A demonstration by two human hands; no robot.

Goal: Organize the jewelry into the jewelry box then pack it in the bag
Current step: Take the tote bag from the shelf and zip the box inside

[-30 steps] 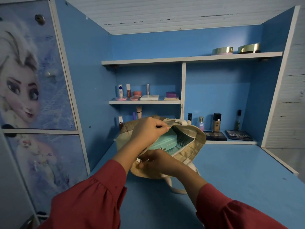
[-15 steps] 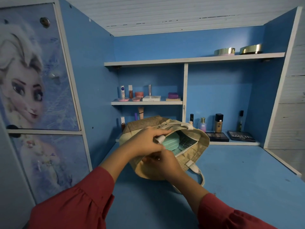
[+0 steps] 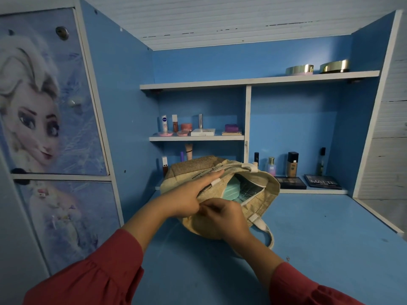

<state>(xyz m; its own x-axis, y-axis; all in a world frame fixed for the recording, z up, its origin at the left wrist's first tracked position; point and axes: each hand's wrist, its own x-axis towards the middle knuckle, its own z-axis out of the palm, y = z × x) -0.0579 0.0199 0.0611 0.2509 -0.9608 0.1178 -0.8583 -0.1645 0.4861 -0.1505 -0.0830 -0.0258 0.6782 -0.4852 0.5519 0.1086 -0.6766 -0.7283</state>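
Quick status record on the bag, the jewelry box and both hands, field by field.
bag: tan woven tote lying on the blue desk, mouth open
jewelry box: teal, inside the bag, partly visible
left hand: fingers laid straight along the bag's upper edge
right hand: fingers curled, pinching the bag's near edge
strap: loose on the desk
stage: box packed, bag not closed

Most of the teal jewelry box (image 3: 231, 190) sits hidden inside the bag (image 3: 267, 194); the right hand (image 3: 222, 214) covers whatever its fingers pinch.
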